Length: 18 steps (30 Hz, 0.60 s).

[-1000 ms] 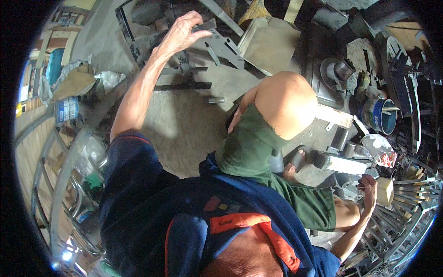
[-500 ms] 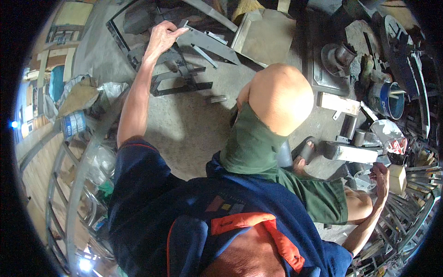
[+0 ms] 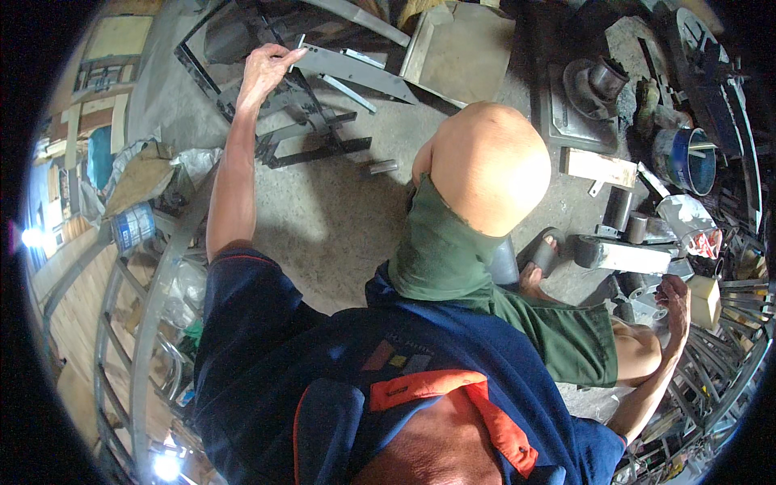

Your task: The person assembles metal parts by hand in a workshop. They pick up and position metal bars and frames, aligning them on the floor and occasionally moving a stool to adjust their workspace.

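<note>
Left hand (image 3: 263, 74): pinched at left end of flat metal bar (image 3: 352, 70). Right hand (image 3: 674, 302): curled; contents I cannot tell.

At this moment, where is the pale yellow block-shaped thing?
In the head view, the pale yellow block-shaped thing is toward the right edge, just to the right of the right hand, beside many metal bars.
</note>
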### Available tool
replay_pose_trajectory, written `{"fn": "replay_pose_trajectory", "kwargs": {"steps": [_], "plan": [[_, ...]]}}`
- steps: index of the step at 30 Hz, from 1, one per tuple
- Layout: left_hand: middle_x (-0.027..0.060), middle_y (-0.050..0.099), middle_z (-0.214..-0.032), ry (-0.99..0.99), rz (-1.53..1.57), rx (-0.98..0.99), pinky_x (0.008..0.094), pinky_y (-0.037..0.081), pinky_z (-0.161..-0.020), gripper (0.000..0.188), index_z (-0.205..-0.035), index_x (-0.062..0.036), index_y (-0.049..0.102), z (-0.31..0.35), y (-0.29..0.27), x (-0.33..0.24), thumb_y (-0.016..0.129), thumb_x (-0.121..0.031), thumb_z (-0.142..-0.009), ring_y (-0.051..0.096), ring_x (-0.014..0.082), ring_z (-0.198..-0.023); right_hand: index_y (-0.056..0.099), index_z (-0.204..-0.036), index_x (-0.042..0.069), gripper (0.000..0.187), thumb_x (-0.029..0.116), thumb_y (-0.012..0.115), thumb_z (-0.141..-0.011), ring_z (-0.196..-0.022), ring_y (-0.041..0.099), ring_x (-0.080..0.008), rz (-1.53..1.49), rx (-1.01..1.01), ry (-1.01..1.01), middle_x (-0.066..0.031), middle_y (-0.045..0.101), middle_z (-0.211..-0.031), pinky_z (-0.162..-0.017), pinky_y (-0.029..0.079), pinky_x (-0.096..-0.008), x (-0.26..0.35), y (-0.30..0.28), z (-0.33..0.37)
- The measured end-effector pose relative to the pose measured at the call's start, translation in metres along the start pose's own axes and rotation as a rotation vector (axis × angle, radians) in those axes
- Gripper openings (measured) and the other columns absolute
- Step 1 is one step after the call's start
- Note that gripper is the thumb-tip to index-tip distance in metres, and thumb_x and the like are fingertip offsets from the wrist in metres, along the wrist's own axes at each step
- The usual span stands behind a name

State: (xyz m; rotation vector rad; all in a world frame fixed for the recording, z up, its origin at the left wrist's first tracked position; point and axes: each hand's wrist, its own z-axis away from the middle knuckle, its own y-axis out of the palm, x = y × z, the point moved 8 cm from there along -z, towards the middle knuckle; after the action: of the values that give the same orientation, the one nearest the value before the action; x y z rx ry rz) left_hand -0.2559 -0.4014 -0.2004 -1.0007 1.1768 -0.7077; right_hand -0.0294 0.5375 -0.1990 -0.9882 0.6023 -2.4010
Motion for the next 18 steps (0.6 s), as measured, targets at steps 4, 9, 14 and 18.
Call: {"fn": "replay_pose_trajectory", "kwargs": {"steps": [4,9,14,18], "plan": [[0.0139,0.072,-0.099,0.062,0.047,-0.021,0.0383,0.051,-0.082,0.053,-0.094,0.0010,0.076,-0.004,0.003,0.016,0.078,-0.050,-0.081,0.067,0.0267,-0.092,0.065,-0.109,-0.001,0.031,0.027,0.062,-0.096,-0.068,0.062,-0.0130,-0.025,0.010,0.004,-0.0053,0.065,-0.082,-0.062,0.050,-0.0276,-0.013,-0.006,-0.008],[0.0138,0.072,-0.100,0.084,0.022,-0.020,0.0373,0.051,-0.078,0.051,-0.095,0.0012,0.076,-0.006,0.004,0.022,0.079,-0.047,-0.081,0.068,0.0257,-0.090,0.065,-0.113,-0.001,0.034,0.028,0.061,-0.096,-0.069,0.062,-0.0140,-0.001,-0.002,0.027,-0.0060,0.065,-0.084,-0.063,0.050,-0.0289,-0.015,-0.008,-0.012],[0.0050,0.069,-0.087,-0.117,0.080,0.031,0.0300,0.049,-0.072,0.045,-0.100,0.0016,0.075,0.001,0.007,0.031,0.080,-0.040,-0.084,0.062,0.0145,-0.078,0.064,-0.114,-0.001,0.037,0.031,0.062,-0.095,-0.070,0.063,-0.0146,0.035,0.043,-0.051,-0.0062,0.065,-0.084,-0.064,0.050,-0.0301,-0.008,-0.003,-0.010],[0.0018,0.069,-0.086,-0.213,0.232,0.063,0.0261,0.049,-0.070,0.039,-0.100,-0.0013,0.075,0.012,0.013,0.048,0.082,-0.037,-0.084,0.060,0.0094,-0.077,0.064,-0.113,-0.002,0.036,0.029,0.062,-0.094,-0.072,0.064,-0.0171,-0.008,0.009,-0.030,-0.0076,0.066,-0.086,-0.067,0.051,-0.0318,-0.011,-0.008,-0.005]]}}
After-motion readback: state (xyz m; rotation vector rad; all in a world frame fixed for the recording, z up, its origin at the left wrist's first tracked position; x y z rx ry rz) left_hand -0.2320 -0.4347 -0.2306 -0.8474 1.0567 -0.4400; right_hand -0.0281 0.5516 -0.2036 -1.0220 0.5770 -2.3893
